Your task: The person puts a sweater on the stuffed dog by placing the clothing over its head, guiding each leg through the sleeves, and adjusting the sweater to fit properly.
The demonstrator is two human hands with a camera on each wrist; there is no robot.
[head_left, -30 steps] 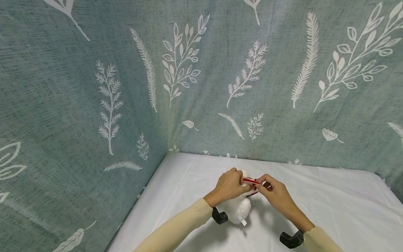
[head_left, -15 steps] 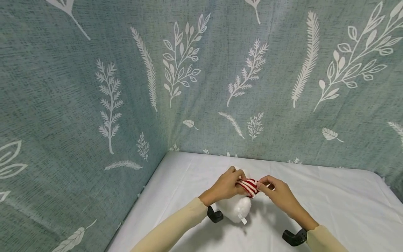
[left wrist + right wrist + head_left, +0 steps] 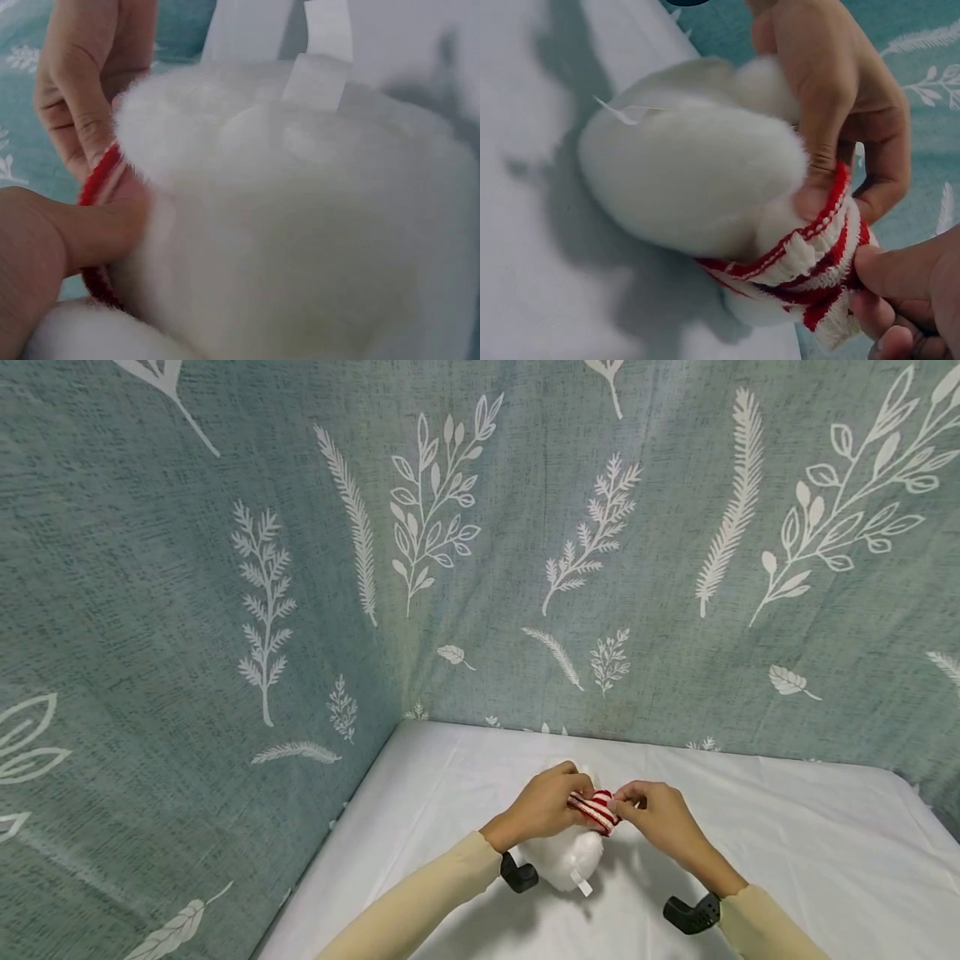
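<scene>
A white plush toy (image 3: 562, 858) with a small fabric tag (image 3: 324, 34) is on the white cloth between the hands. Around part of it sits a red-and-white striped knitted garment (image 3: 821, 259). My left hand (image 3: 542, 806) pinches the garment's red edge, its thumb inside against the fur, as the right wrist view shows. On the other side, my right hand (image 3: 666, 817) pinches the striped knit between thumb and fingers. The left hand covers much of the toy's far part in the head view.
White cloth (image 3: 780, 843) covers the table surface. Green-blue curtains (image 3: 480, 568) with white leaf prints stand behind and to the left. A black wrist device (image 3: 692, 914) sits on the right wrist, another (image 3: 517, 872) on the left.
The knit garment has turned from a thin, edge-on band to a spread striped face. Both hands have shifted slightly while still gripping it; the toy stays nearly in place.
</scene>
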